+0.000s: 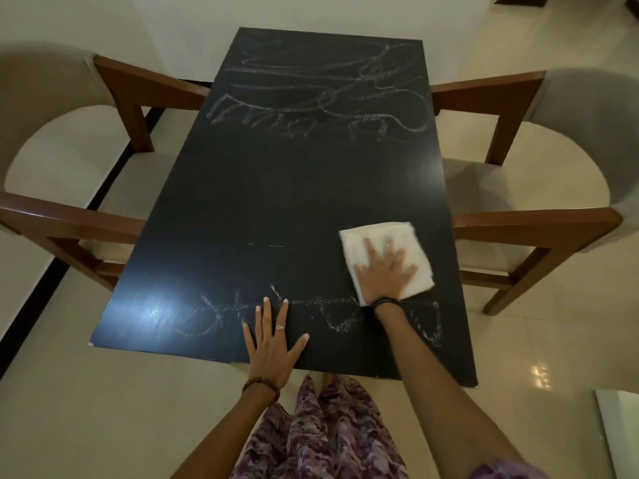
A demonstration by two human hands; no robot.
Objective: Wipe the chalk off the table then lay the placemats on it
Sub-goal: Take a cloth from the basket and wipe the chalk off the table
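Head view shows the right hand (383, 271) pressing flat, fingers spread and straight, on a folded white cloth (383, 252) near the right edge of the black table (276, 188); the left hand (273, 344) rests open, fingers apart, at the near edge. Judged soft, light and prone to bunching, the cloth is best held under a flat palm at its centre. Chalk marks (311, 95) cover the far end and near strip; armchairs (62, 160) flank the smooth tabletop on a glossy tiled floor (539, 340); no placemats visible.
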